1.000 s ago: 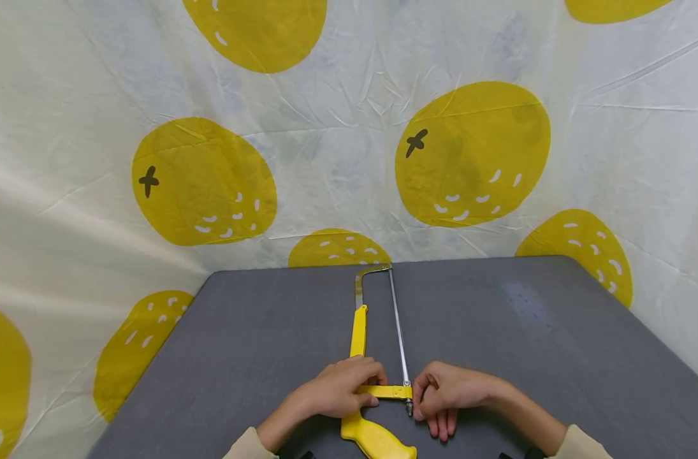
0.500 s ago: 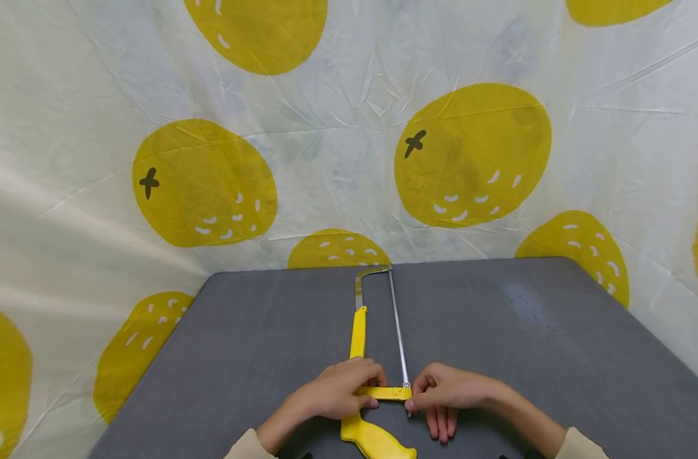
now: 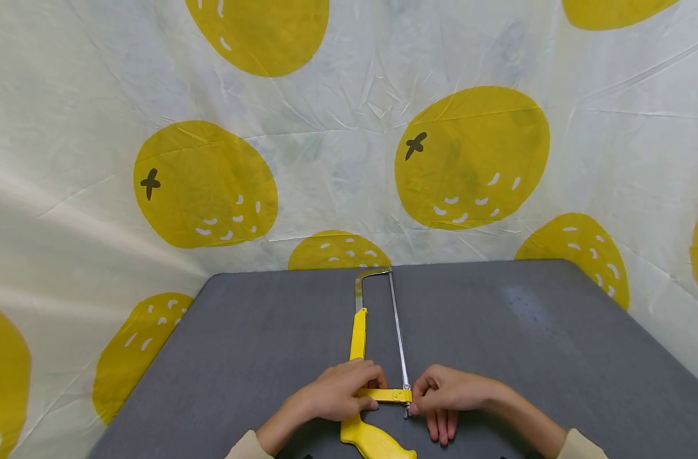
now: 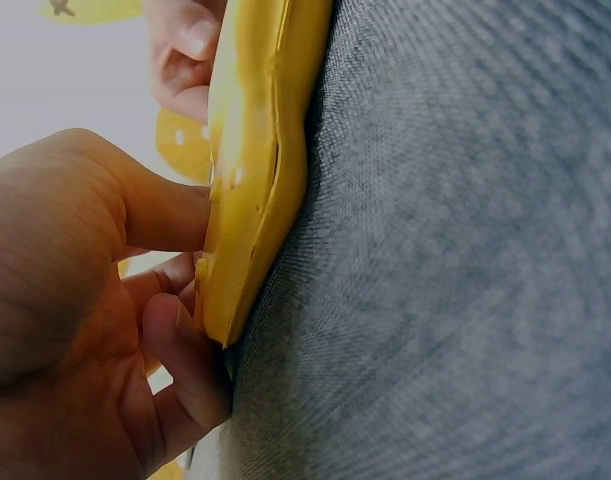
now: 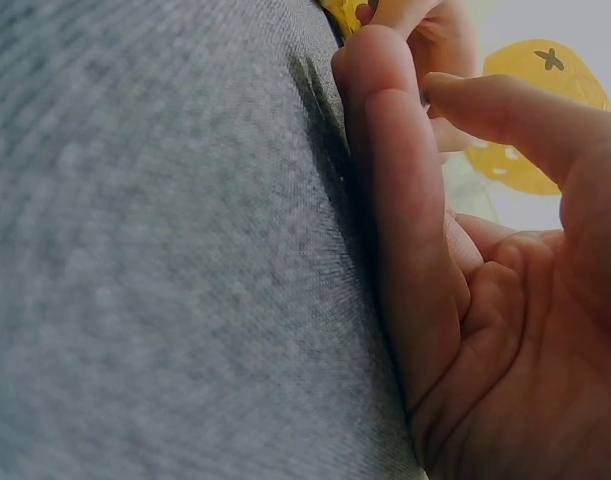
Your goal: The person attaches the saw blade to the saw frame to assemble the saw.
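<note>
A hacksaw (image 3: pixel 357 335) with a yellow frame and handle lies flat on the grey table, its silver blade (image 3: pixel 398 338) on the right side. My left hand (image 3: pixel 345 390) grips the yellow frame where the short crosspiece (image 3: pixel 393 395) meets it. In the left wrist view, the thumb presses the yellow handle (image 4: pixel 247 190) from one side. The fingers of my right hand (image 3: pixel 449 394) pinch at the small metal wing nut (image 3: pixel 407 412) at the near end of the blade. Its lower fingers (image 5: pixel 410 190) rest along the cloth, and they mostly hide the nut in the right wrist view.
A grey cloth-covered table (image 3: pixel 268 331) spreads under both hands. Behind and to the sides hangs a white curtain (image 3: pixel 337 172) with big yellow fruit prints. A pale smudge (image 3: pixel 523 303) marks the cloth at the right.
My right thumb came across onto the wing nut, then drew slightly back. The nut shows at a different angle now. My left hand and the hacksaw stay in place.
</note>
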Motion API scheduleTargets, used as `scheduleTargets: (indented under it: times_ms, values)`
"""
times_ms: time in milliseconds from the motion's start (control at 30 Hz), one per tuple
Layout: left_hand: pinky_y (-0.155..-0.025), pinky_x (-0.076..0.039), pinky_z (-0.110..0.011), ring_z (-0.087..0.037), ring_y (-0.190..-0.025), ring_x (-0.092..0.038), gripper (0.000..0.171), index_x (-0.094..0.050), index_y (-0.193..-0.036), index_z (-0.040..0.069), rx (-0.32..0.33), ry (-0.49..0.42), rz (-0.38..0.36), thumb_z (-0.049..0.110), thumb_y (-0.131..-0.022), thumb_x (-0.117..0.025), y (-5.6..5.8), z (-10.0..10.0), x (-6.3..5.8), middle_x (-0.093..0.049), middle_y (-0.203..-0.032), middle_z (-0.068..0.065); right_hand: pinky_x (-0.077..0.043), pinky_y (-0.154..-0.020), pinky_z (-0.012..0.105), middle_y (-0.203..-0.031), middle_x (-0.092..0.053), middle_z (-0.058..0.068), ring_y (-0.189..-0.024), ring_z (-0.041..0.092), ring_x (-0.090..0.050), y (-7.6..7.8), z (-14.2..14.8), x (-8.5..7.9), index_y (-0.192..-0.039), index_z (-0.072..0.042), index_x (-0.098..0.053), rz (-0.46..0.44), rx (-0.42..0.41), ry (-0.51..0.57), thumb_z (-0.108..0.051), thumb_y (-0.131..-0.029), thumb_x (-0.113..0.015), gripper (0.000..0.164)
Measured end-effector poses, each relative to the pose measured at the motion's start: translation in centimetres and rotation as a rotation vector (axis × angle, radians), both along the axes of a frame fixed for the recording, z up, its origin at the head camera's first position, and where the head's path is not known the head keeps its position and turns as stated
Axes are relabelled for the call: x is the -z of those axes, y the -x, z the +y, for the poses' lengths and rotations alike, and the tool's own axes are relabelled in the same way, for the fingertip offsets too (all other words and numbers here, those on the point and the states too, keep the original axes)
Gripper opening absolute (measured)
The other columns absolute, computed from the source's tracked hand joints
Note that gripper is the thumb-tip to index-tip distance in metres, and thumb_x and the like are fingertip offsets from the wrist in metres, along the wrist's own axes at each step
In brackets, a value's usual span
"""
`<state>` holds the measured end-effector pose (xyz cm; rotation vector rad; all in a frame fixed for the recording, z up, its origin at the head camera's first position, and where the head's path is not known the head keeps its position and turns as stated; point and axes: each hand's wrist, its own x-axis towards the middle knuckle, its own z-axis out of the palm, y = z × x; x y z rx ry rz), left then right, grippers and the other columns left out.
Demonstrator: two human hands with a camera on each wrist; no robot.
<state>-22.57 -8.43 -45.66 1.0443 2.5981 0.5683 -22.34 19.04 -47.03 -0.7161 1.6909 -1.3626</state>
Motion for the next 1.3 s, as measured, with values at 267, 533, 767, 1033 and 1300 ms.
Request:
scheduleTargets:
  times_ms: [267, 533, 767, 1033, 1300]
  values:
    - [-0.071, -0.041, -0.019, 0.001, -0.083, -0.048, 0.017, -0.064, -0.109, 0.034, 0.0, -0.009, -0.007, 0.028, -0.096, -0.073, 0.0, 0.0, -0.3, -0.053, -0.092, 0.018, -0.052, -0.048, 0.02, -0.083, -0.054, 0.055, -0.055, 0.005, -0.07, 0.1, 0.2, 0.1, -0.104, 0.014, -0.066, 0.015, -0.017, 0.008, -0.013, -0.098, -0.062, 0.027]
    - [-0.071, -0.041, -0.018, 0.001, -0.082, -0.048, 0.017, -0.064, -0.109, 0.033, -0.001, -0.021, -0.011, 0.027, -0.097, -0.073, 0.0, 0.0, -0.5, -0.053, -0.092, 0.017, -0.053, -0.049, 0.021, -0.085, -0.05, 0.059, -0.056, 0.004, -0.07, 0.2, 0.3, 0.0, -0.105, 0.02, -0.06, -0.005, -0.028, 0.03, -0.006, -0.096, -0.059, 0.028]
    - [-0.071, -0.041, -0.018, 0.001, -0.082, -0.047, 0.017, -0.064, -0.109, 0.033, -0.003, -0.022, -0.015, 0.027, -0.096, -0.074, -0.1, 0.1, -0.5, -0.053, -0.092, 0.018, -0.053, -0.049, 0.021, -0.085, -0.048, 0.06, -0.056, 0.004, -0.07, 0.1, 0.3, 0.0, -0.104, 0.018, -0.06, -0.014, -0.026, 0.035, -0.007, -0.095, -0.061, 0.027]
    - [-0.071, -0.041, -0.018, 0.001, -0.083, -0.048, 0.017, -0.064, -0.108, 0.033, 0.001, -0.015, -0.01, 0.027, -0.096, -0.074, -0.3, -0.2, 0.0, -0.053, -0.092, 0.018, -0.052, -0.047, 0.021, -0.084, -0.049, 0.059, -0.054, 0.005, -0.069, -0.2, 0.0, 0.7, -0.1, 0.004, -0.064, -0.006, -0.003, 0.028, -0.008, -0.095, -0.064, 0.013]
    - [-0.072, -0.041, -0.019, 0.0, -0.083, -0.048, 0.017, -0.065, -0.109, 0.033, -0.001, -0.016, -0.008, 0.027, -0.096, -0.074, -0.4, -0.3, 0.3, -0.053, -0.092, 0.018, -0.052, -0.047, 0.021, -0.083, -0.049, 0.059, -0.054, 0.004, -0.069, -0.4, -0.2, 1.0, -0.102, 0.009, -0.063, 0.01, -0.007, 0.033, -0.007, -0.096, -0.062, 0.017]
